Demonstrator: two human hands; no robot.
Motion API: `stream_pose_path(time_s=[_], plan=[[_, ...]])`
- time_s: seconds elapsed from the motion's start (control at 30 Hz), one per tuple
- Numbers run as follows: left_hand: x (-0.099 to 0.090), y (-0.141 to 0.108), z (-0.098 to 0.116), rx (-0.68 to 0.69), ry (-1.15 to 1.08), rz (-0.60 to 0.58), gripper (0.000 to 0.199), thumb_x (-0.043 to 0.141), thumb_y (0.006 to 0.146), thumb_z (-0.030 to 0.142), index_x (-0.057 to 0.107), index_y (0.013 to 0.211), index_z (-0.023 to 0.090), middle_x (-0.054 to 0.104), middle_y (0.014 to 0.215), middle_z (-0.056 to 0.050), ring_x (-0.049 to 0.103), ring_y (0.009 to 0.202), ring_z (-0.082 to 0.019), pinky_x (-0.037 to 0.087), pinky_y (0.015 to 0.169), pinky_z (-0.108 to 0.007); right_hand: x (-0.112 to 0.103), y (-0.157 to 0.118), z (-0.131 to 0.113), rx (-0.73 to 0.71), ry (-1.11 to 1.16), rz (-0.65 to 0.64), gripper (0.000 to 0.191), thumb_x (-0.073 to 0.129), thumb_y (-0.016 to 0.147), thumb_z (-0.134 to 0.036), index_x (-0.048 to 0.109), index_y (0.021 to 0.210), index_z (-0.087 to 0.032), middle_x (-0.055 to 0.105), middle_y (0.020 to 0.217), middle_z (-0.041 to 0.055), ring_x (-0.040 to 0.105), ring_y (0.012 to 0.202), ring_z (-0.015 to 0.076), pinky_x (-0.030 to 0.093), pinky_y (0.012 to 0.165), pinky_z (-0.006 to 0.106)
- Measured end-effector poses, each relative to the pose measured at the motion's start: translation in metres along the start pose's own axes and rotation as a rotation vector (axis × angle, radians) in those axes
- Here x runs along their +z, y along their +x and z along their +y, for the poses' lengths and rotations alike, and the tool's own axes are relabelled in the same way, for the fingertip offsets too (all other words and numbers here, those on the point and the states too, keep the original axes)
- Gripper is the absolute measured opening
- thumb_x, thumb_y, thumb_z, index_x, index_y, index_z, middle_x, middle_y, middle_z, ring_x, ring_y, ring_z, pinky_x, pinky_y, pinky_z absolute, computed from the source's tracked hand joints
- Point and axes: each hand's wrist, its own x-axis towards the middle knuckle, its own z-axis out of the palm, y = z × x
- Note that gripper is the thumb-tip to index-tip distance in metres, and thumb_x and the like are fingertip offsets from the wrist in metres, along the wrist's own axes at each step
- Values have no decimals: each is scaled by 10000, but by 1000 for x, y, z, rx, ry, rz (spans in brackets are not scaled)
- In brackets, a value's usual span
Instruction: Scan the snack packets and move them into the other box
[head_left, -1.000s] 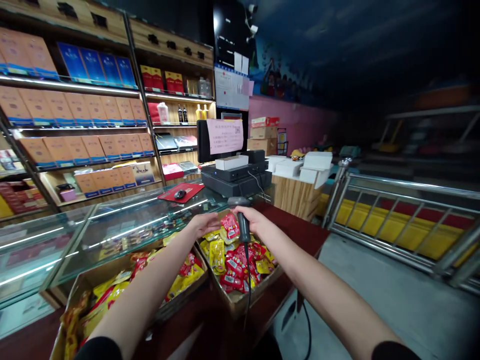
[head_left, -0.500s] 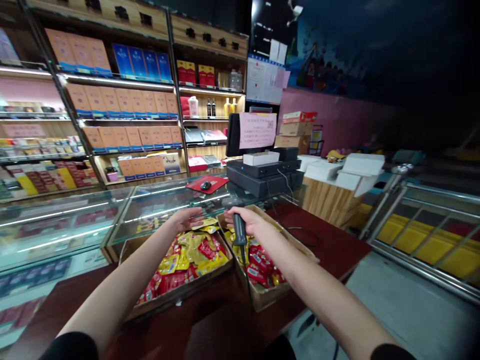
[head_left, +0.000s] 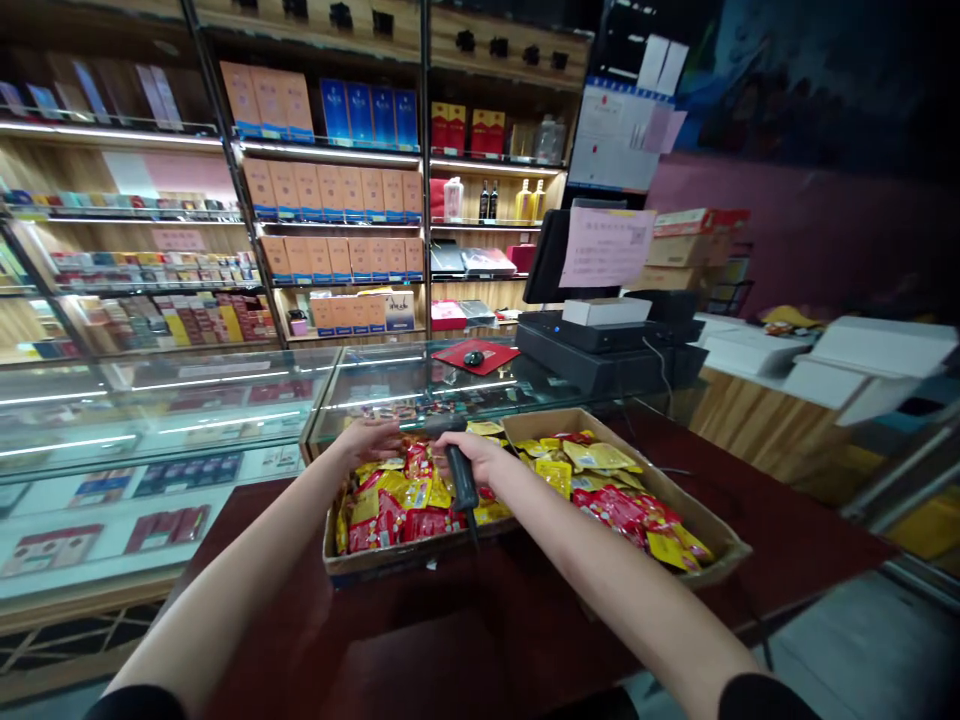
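My right hand (head_left: 480,458) is wrapped around the handle of a black barcode scanner (head_left: 463,482), with its cable hanging from the lower end. The scanner is above the left cardboard box (head_left: 405,560), which is filled with red and yellow snack packets (head_left: 390,515). Close to the scanner's head, on its left, is my left hand (head_left: 371,440). Its fingers stretch out to the right, somewhat blurred, and no object shows in them. A second cardboard box (head_left: 731,560) with similar packets (head_left: 619,510) stands to the right, partly behind my right forearm.
Both boxes rest on a dark red-brown counter (head_left: 277,600). Behind are a glass display case (head_left: 390,385), a mouse (head_left: 474,358) on a red mat and a monitor (head_left: 547,255) above a black cash drawer (head_left: 592,360). Stocked shelves (head_left: 330,235) line the back wall.
The view has turned left, so the boxes and shelves sit farther right in the picture. Both hands, with the scanner still in the right one, have moved left over the left box.
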Motion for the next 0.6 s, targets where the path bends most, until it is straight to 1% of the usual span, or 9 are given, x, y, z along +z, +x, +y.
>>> stream_pose_path(time_s=[0.07,0.13,0.2,0.27,0.33,0.4,0.47,0.5,0.6], plan=[[-6,0,-8,63,261,62,377,715,713,279,658,1059,139,711,946,-111,681,834,-230,548,716,-318,8,7,6,31,7,6,123,542,747,-124,547,625,-141,536,502,-20,514,476,94,494,582,232],[-6,3,-18,142,639,147,329,679,729,276,690,1031,146,718,941,-99,666,916,-246,516,776,-299,14,13,13,58,11,21,119,548,740,-122,547,622,-140,528,494,-23,513,472,97,501,589,241],[-4,10,-28,209,981,218,275,653,735,245,713,985,150,709,1005,-108,636,1011,-256,472,851,-282,18,19,20,81,14,36,105,554,732,-116,552,630,-138,532,500,-22,522,476,101,509,595,249],[0,17,-37,218,1148,251,266,646,733,246,715,965,135,685,1072,-148,610,1068,-272,446,888,-289,20,24,26,92,18,59,89,550,730,-101,561,648,-136,544,513,-20,532,483,102,514,601,249],[2,24,-44,189,1191,279,318,681,700,291,703,971,127,666,1099,-184,601,1080,-295,447,882,-308,21,28,31,86,24,86,94,543,732,-84,560,655,-136,550,518,-22,533,484,96,516,604,241],[0,29,-49,164,1163,324,434,754,611,317,681,1002,144,657,1117,-181,597,1083,-298,449,866,-306,21,31,35,78,31,107,112,539,738,-79,551,642,-135,551,516,-22,530,482,91,518,603,234],[-5,34,-51,155,1016,363,528,823,483,258,665,979,167,667,1094,-155,595,1084,-287,451,844,-283,20,32,37,70,39,115,123,542,737,-84,546,625,-135,550,518,-18,533,483,91,518,597,229],[-8,36,-51,149,903,375,536,840,419,204,664,924,173,681,1048,-142,598,1075,-286,454,823,-271,19,32,38,67,42,115,127,546,734,-87,546,617,-136,549,519,-17,534,485,92,517,592,227],[-17,39,-49,126,615,379,426,824,318,63,614,670,180,691,790,-91,626,987,-287,465,735,-248,18,31,40,57,53,108,134,555,726,-94,545,600,-141,549,520,-13,534,489,97,514,579,229]])
